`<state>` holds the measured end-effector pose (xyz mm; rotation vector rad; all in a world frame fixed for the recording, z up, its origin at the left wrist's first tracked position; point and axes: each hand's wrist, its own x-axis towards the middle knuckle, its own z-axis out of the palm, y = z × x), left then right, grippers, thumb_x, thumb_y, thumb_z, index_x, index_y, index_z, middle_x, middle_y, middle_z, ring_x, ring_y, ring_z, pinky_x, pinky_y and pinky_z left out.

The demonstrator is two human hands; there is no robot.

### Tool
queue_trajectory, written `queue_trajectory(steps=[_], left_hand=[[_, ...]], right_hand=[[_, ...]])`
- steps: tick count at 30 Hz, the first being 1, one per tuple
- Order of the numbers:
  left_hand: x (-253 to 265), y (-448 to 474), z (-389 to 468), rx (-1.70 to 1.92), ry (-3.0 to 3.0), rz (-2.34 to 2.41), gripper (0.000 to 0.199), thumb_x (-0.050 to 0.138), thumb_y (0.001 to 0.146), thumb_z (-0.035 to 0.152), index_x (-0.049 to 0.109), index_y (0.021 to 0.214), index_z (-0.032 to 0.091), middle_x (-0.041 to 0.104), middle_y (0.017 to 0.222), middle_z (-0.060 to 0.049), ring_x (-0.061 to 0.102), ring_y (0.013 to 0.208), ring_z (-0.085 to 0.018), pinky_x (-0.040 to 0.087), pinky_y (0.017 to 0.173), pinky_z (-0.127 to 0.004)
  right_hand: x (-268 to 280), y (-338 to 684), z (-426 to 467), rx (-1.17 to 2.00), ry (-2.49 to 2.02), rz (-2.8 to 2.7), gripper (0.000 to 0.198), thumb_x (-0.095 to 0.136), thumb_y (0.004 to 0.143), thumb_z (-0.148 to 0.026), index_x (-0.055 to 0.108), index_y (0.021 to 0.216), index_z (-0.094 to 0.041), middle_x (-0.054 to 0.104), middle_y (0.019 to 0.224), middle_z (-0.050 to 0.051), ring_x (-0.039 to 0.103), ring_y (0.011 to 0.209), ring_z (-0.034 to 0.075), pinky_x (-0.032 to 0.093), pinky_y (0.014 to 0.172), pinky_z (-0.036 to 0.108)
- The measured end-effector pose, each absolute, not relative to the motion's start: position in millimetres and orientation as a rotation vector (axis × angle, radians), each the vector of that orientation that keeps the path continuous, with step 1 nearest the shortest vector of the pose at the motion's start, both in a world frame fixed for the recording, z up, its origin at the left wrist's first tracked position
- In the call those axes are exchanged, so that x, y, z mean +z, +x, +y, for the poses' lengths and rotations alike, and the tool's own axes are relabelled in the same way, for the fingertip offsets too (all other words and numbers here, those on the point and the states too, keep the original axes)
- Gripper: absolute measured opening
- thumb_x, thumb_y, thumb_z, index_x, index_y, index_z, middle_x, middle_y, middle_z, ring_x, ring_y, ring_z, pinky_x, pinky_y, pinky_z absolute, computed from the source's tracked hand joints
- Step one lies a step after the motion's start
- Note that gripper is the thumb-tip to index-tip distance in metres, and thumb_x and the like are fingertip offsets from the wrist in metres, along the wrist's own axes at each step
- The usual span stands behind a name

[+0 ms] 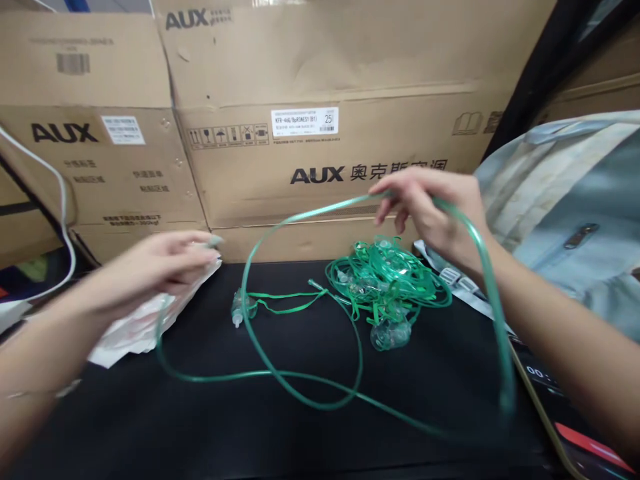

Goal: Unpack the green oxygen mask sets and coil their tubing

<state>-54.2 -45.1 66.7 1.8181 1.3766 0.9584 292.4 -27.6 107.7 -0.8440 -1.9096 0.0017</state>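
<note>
A long green plastic tube [260, 377] loops loosely above and across the black table. My right hand [430, 207], raised on the right, pinches it near the top of a loop. At the left, my left hand [160, 263] is closed around the tube, and a small pale green tip pokes out past its fingertips. A small clear green mask [244, 303] with a white connector and green strap lies between my hands. Beneath my right hand sits a tangled pile of green tubing, straps and masks [393, 277], with one clear mask [391, 333] at its front edge.
AUX cardboard boxes [240, 190] stand along the back. White plastic packets [145, 327] lie under my left hand. A light blue bag [580, 207] is at the right, above a phone [550, 407]. A white cable [63, 193] hangs at the left.
</note>
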Motion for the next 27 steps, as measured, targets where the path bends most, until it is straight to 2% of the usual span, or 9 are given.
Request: queue_trajectory(steps=[2,5,7,11,14,17,19,23,27], left_hand=[[55.5,-11.6,-26.6,0.738,1.746,1.308,0.034,0.059,0.077,0.038,0.055,0.100,0.013,0.031,0.054,0.008,0.027,0.042,-0.003,0.019,0.038,-0.014],[32.2,24.9,-6.6,0.503,1.818,1.254,0.036,0.059,0.073,0.040,0.057,0.098,0.013,0.042,0.062,0.004,0.031,0.045,-0.004,0.024,0.039,-0.017],[19.4,31.9,2.4,0.363,1.882,1.241,0.034,0.057,0.074,0.040,0.059,0.094,0.013,0.042,0.062,0.003,0.032,0.046,-0.005,0.027,0.041,-0.018],[11.8,30.0,12.2,0.250,1.957,1.184,0.033,0.050,0.079,0.041,0.061,0.091,0.013,0.039,0.059,0.004,0.035,0.048,-0.006,0.031,0.044,-0.017],[20.6,24.9,10.1,0.273,2.022,1.190,0.037,0.047,0.081,0.044,0.059,0.102,0.016,0.046,0.062,0.002,0.037,0.048,-0.007,0.031,0.042,-0.017],[36.5,14.8,0.5,0.427,2.023,1.253,0.037,0.048,0.081,0.044,0.057,0.106,0.018,0.042,0.057,0.004,0.036,0.046,-0.007,0.029,0.040,-0.017],[47.5,6.1,-7.1,0.635,1.965,1.280,0.035,0.050,0.080,0.044,0.058,0.104,0.019,0.036,0.056,0.005,0.032,0.045,-0.006,0.026,0.040,-0.016],[66.0,-6.2,-20.3,1.136,1.841,1.133,0.027,0.054,0.081,0.037,0.058,0.101,0.020,0.026,0.056,0.006,0.024,0.044,-0.004,0.019,0.039,-0.015],[85.9,-11.3,-34.1,1.542,1.811,0.851,0.018,0.051,0.084,0.023,0.059,0.099,0.017,0.024,0.051,0.007,0.020,0.040,-0.005,0.015,0.036,-0.018]], right_hand=[[90.0,295.4,-31.3,0.052,-0.779,-2.150,0.026,0.046,0.087,-0.034,0.063,0.085,-0.014,0.062,0.064,0.001,0.053,0.050,0.008,0.042,0.049,0.020],[51.4,304.7,-28.1,0.179,-0.719,-2.529,0.022,0.048,0.087,-0.030,0.064,0.087,-0.015,0.065,0.082,0.004,0.060,0.075,0.011,0.045,0.068,0.023],[23.1,307.7,-24.8,0.257,-0.748,-2.695,0.023,0.045,0.089,-0.029,0.063,0.094,-0.015,0.064,0.091,0.005,0.059,0.084,0.012,0.045,0.075,0.024],[-12.4,304.0,-23.8,0.163,-0.839,-3.015,0.033,0.055,0.083,-0.024,0.055,0.115,-0.016,0.058,0.104,0.009,0.055,0.094,0.018,0.044,0.079,0.028],[-9.6,299.0,-23.1,0.008,-0.852,-3.103,0.038,0.059,0.079,-0.020,0.055,0.116,-0.017,0.057,0.102,0.010,0.053,0.093,0.020,0.043,0.079,0.031],[5.0,293.3,-18.8,0.064,-0.890,-3.023,0.027,0.047,0.085,-0.015,0.059,0.108,-0.018,0.059,0.098,0.007,0.053,0.094,0.018,0.042,0.083,0.030],[9.2,286.2,-16.4,0.117,-0.997,-2.916,0.028,0.037,0.089,-0.016,0.060,0.104,-0.017,0.060,0.096,0.007,0.055,0.092,0.017,0.043,0.082,0.029],[-8.1,262.2,-18.0,0.027,-1.286,-2.896,0.025,0.044,0.087,-0.023,0.058,0.105,-0.013,0.059,0.098,0.011,0.058,0.087,0.022,0.046,0.075,0.033],[-30.9,248.1,-20.7,-0.173,-1.358,-2.947,0.038,0.042,0.077,0.004,0.054,0.110,-0.009,0.055,0.103,0.016,0.055,0.094,0.024,0.044,0.079,0.035]])
